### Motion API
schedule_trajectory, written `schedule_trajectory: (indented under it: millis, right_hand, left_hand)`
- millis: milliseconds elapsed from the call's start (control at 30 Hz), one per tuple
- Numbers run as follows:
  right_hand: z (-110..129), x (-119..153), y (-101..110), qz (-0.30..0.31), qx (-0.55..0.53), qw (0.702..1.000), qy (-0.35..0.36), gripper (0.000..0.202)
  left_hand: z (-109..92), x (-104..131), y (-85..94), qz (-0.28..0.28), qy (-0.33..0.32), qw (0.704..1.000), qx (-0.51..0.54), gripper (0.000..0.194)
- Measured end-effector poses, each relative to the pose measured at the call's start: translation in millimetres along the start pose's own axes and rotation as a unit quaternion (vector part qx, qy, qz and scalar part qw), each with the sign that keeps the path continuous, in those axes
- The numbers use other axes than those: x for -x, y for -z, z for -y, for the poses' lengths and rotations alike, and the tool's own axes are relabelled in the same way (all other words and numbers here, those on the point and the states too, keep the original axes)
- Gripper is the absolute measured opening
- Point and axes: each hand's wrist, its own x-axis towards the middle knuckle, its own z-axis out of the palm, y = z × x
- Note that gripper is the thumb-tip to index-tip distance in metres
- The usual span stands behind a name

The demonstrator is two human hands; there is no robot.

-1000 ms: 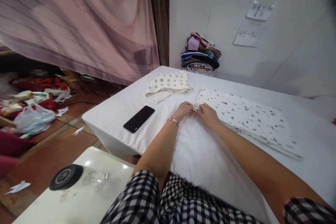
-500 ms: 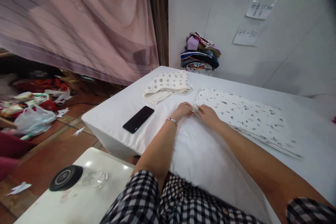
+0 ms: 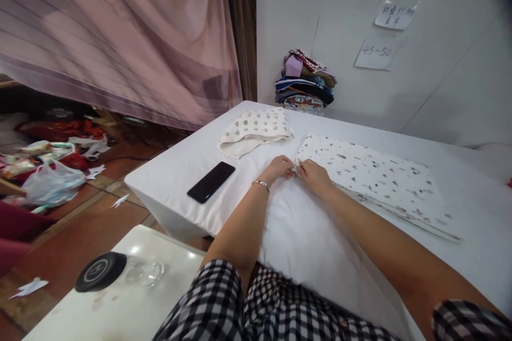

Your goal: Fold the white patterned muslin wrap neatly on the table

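Note:
A folded white cloth (image 3: 372, 176) with small grey prints lies flat on the white-covered table (image 3: 168, 170). My left hand (image 3: 280, 167) has its fingers pinched at the near-left corner of this cloth. My right hand (image 3: 314, 176) closes on the same corner from the right, fingertips almost meeting those of my left. Bunched layers show between the two hands; which layers each one pinches is hidden. Behind my left hand rests a second folded cloth (image 3: 258, 125), cream with grey tree-like prints, one edge curled. A black phone (image 3: 211, 181) lies left of my left wrist.
Left of me, a pale stand (image 3: 132, 309) bears a round black lid (image 3: 101, 272) and a clear glass (image 3: 150, 273). A pile of folded clothes (image 3: 304, 82) is beyond the table's far edge. Plastic bags (image 3: 54, 181) and scraps litter the tiled floor; a pink curtain (image 3: 160, 37) hangs left.
My right hand has shifted slightly left and its fingers have moved on the bunched corner, which now shows less. My left hand and the other things stay in place.

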Motion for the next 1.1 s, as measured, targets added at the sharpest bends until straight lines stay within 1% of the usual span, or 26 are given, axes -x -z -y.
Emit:
schedule_trajectory:
  millis: [133, 400, 533, 700, 833, 933, 1100]
  right_hand:
    - [0, 0, 1, 0.008, -0.013, 1.000, -0.007, 0.026]
    - [-5, -1, 5, 0.035, -0.065, 0.997, -0.010, 0.028]
    - [-7, -3, 4, 0.032, -0.071, 0.997, -0.009, 0.029]
    - [-9, -4, 3, 0.041, -0.080, 0.996, -0.001, 0.029]
    - [-9, -5, 4, 0.031, -0.107, 0.994, -0.020, 0.033]
    - [-6, -4, 4, 0.022, -0.090, 0.995, -0.032, 0.033]
    - [3, 0, 5, 0.027, -0.025, 0.999, 0.001, 0.029]
  left_hand:
    - [2, -2, 1.8, 0.017, 0.001, 1.000, 0.014, 0.009]
    - [1, 1, 1.3, 0.018, 0.003, 1.000, 0.019, 0.011]
    - [-1, 4, 1.1, 0.026, -0.004, 0.999, 0.027, 0.012]
    - [1, 1, 0.4, 0.011, 0.000, 1.000, 0.023, 0.013]
    - [1, 0, 0.6, 0.015, 0.002, 1.000, 0.021, 0.014]
    - [1, 2, 1.4, 0.020, 0.003, 1.000, 0.023, 0.015]
    - [1, 3, 2.7, 0.025, 0.008, 0.999, 0.025, 0.013]
